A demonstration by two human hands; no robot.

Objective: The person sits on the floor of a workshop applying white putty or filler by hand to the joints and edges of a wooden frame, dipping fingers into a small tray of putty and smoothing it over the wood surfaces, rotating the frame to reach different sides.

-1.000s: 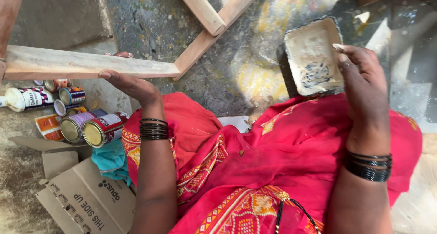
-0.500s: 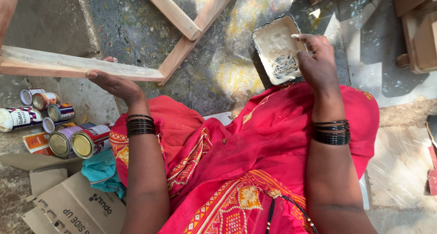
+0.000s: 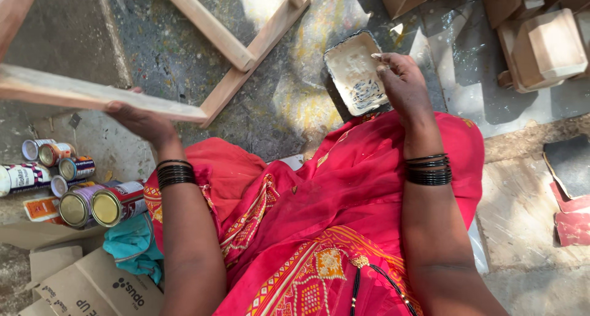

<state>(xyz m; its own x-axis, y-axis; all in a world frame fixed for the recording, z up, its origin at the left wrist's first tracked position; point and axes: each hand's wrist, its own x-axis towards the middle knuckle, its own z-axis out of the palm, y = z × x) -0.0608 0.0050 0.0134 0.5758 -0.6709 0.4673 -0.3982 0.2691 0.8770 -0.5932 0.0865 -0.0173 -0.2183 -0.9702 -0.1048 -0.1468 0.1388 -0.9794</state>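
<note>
Looking down over our lap, we see the concrete floor (image 3: 184,58), grey, rough and speckled with pale paint stains, carrying everything else. Red patterned fabric (image 3: 319,230) with orange embroidery covers our knees and fills the lower centre. A raw wooden frame (image 3: 246,52) of square-section battens lies on the floor ahead, its pieces meeting at an angle; one long flat batten (image 3: 92,98) runs in from the left edge. Our left hand (image 3: 144,122) grips the near end of that batten, palm under it, fingers wrapped over the far edge and mostly hidden by the wood. Flattened brown cardboard (image 3: 92,285) lies at lower left beside a teal cloth (image 3: 132,245). Unfinished wooden box shapes (image 3: 547,42), pale and sharp-cornered, stand at upper right, well apart from both hands. A cluster of cylindrical metal tins (image 3: 92,202) lies on its side at left, gold lids facing us, between the cardboard and the batten. The square tray (image 3: 356,73), dark-rimmed and coated inside with off-white paste, rests on the floor just beyond our right knee. Our right hand (image 3: 402,82) sits at the tray's right rim, fingers drawn together and pinching a small pale object over the paste; we cannot tell what that object is. Black bangles (image 3: 429,170) band both wrists.
</note>
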